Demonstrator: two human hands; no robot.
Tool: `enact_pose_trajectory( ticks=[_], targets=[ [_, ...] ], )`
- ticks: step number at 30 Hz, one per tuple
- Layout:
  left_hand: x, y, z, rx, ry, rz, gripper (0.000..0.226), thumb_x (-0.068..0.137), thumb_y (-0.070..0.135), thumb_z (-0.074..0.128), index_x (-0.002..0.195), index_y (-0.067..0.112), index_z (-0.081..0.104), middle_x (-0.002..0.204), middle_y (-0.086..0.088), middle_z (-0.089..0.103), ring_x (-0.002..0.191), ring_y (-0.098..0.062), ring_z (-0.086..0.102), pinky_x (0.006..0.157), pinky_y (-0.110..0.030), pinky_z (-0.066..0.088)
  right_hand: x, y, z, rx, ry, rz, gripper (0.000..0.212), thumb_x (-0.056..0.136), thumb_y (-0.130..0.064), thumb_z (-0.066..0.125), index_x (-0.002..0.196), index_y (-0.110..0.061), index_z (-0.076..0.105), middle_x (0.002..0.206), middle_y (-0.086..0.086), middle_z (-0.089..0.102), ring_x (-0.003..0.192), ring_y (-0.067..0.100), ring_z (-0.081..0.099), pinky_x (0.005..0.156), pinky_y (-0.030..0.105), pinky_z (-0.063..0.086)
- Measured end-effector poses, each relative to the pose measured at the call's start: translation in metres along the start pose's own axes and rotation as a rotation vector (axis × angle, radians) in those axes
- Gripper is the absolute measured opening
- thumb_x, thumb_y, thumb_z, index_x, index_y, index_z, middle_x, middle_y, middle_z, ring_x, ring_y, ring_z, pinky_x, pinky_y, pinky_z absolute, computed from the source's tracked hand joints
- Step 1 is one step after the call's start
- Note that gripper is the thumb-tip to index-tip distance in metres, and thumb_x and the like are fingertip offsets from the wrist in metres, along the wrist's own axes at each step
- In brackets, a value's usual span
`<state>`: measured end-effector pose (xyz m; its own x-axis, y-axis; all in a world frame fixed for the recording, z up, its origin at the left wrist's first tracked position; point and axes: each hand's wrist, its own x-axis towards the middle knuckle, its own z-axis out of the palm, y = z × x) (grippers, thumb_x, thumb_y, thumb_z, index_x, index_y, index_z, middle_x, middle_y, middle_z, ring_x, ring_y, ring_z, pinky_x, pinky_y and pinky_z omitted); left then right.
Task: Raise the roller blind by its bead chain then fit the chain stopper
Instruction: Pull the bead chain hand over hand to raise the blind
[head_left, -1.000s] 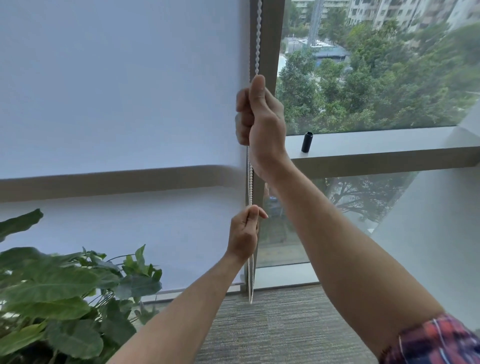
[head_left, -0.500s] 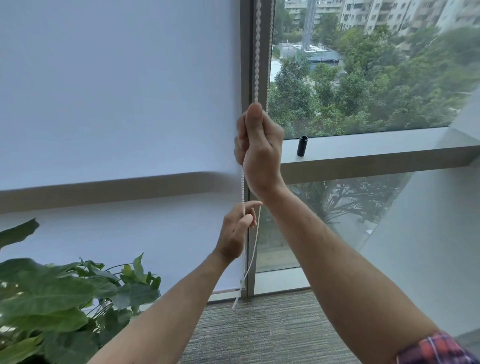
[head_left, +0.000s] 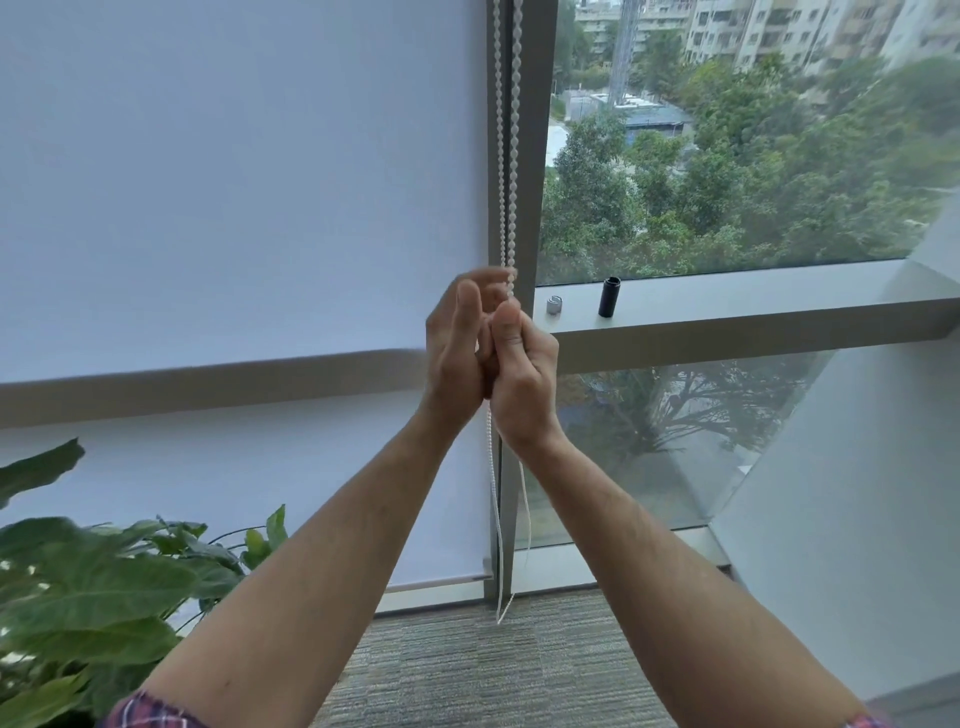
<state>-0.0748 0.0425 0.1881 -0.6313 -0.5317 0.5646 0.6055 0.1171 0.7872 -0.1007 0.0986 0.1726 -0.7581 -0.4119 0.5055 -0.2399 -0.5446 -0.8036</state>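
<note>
The white roller blind (head_left: 234, 182) covers the left window, its bottom bar (head_left: 441, 578) near the floor. The white bead chain (head_left: 506, 130) hangs in two strands along the window post, and its loop ends low (head_left: 501, 613). My right hand (head_left: 522, 379) is fisted on the chain, thumb up. My left hand (head_left: 457, 343) presses against it from the left. Its fingers are blurred and curl loosely toward the chain just above the right thumb. A small grey piece (head_left: 555, 305) and a black cylinder (head_left: 609, 297) stand on the ledge to the right.
A leafy plant (head_left: 93, 597) fills the lower left corner. The grey window post (head_left: 540, 156) stands behind the chain, with the ledge (head_left: 753, 306) running right from it. A slanted white panel (head_left: 857, 467) closes off the right side. Striped carpet (head_left: 493, 675) lies below.
My right hand has come down with the chain from about head height to ledge height. My left hand has left the lower chain and risen beside the right hand.
</note>
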Motion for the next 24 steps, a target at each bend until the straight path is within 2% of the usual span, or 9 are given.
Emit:
enact_pose_trajectory(
  ticks=[3, 6, 9, 14, 19, 21, 22, 24],
  targets=[
    [0.015, 0.02, 0.011, -0.042, -0.069, 0.045, 0.054, 0.093, 0.054, 0.042, 0.11, 0.006, 0.059, 0.081, -0.012, 0.054, 0.069, -0.024, 0.053, 0.066, -0.031, 0.047, -0.007, 0.011, -0.009, 0.01, -0.016, 0.046, 0.044, 0.1, -0.031, 0.04, 0.056, -0.028, 0.044, 0.048, -0.014, 0.037, 0.041, 0.006, 0.029, 0.041, 0.024, 0.025],
    [0.023, 0.028, 0.017, -0.028, -0.079, 0.075, 0.045, 0.099, 0.043, 0.031, 0.108, 0.007, 0.057, 0.07, -0.011, 0.049, 0.053, -0.022, 0.045, 0.05, -0.032, 0.04, -0.022, 0.027, -0.019, -0.007, -0.019, 0.137, 0.044, 0.101, -0.028, 0.04, 0.057, -0.027, 0.045, 0.05, -0.014, 0.037, 0.043, 0.002, 0.029, 0.041, 0.02, 0.024],
    [0.024, 0.029, 0.023, -0.062, -0.065, 0.002, 0.038, 0.105, 0.027, 0.027, 0.1, 0.008, 0.059, 0.059, -0.002, 0.039, 0.045, -0.017, 0.032, 0.041, -0.028, 0.026, -0.039, 0.044, -0.026, -0.085, -0.019, 0.206, 0.043, 0.1, -0.028, 0.039, 0.057, -0.024, 0.042, 0.049, -0.015, 0.037, 0.042, 0.003, 0.029, 0.041, 0.019, 0.023],
    [0.01, 0.01, 0.022, -0.049, -0.017, -0.115, 0.039, 0.103, 0.025, 0.034, 0.069, 0.019, 0.053, 0.048, 0.014, 0.03, 0.039, -0.003, 0.023, 0.038, -0.017, 0.021, -0.059, 0.066, -0.039, -0.181, -0.052, 0.291, 0.046, 0.101, -0.031, 0.039, 0.055, -0.029, 0.044, 0.049, -0.012, 0.037, 0.043, 0.005, 0.029, 0.042, 0.021, 0.023],
    [0.006, 0.001, 0.013, 0.027, 0.036, -0.114, 0.039, 0.101, 0.025, 0.038, 0.065, 0.023, 0.05, 0.046, 0.012, 0.033, 0.039, -0.007, 0.025, 0.039, -0.02, 0.02, -0.055, 0.069, -0.046, -0.215, -0.162, 0.377, 0.044, 0.1, -0.039, 0.036, 0.062, -0.025, 0.052, 0.059, -0.001, 0.04, 0.05, 0.009, 0.032, 0.049, 0.024, 0.025],
    [0.007, 0.001, 0.011, 0.045, 0.056, -0.102, 0.038, 0.102, 0.023, 0.038, 0.066, 0.02, 0.05, 0.046, 0.01, 0.033, 0.039, -0.008, 0.025, 0.039, -0.02, 0.021, -0.047, 0.066, -0.05, -0.251, -0.202, 0.407, 0.044, 0.099, -0.045, 0.031, 0.075, -0.029, 0.063, 0.065, 0.009, 0.049, 0.055, 0.01, 0.044, 0.057, 0.027, 0.033],
    [0.007, 0.001, 0.011, 0.053, 0.061, -0.095, 0.037, 0.102, 0.023, 0.038, 0.066, 0.019, 0.049, 0.046, 0.009, 0.033, 0.039, -0.008, 0.025, 0.039, -0.021, 0.021, -0.039, 0.065, -0.052, -0.28, -0.201, 0.418, 0.048, 0.098, -0.05, 0.027, 0.089, -0.025, 0.068, 0.073, 0.015, 0.058, 0.063, 0.01, 0.054, 0.065, 0.031, 0.039],
    [0.004, -0.003, 0.01, 0.074, 0.064, -0.105, 0.036, 0.101, 0.023, 0.039, 0.067, 0.016, 0.048, 0.047, 0.005, 0.032, 0.039, -0.008, 0.027, 0.04, -0.021, 0.023, -0.021, 0.057, -0.054, -0.319, -0.17, 0.42, 0.071, 0.094, -0.062, 0.021, 0.117, -0.011, 0.065, 0.093, 0.009, 0.071, 0.083, 0.009, 0.065, 0.08, 0.037, 0.046]
  ],
)
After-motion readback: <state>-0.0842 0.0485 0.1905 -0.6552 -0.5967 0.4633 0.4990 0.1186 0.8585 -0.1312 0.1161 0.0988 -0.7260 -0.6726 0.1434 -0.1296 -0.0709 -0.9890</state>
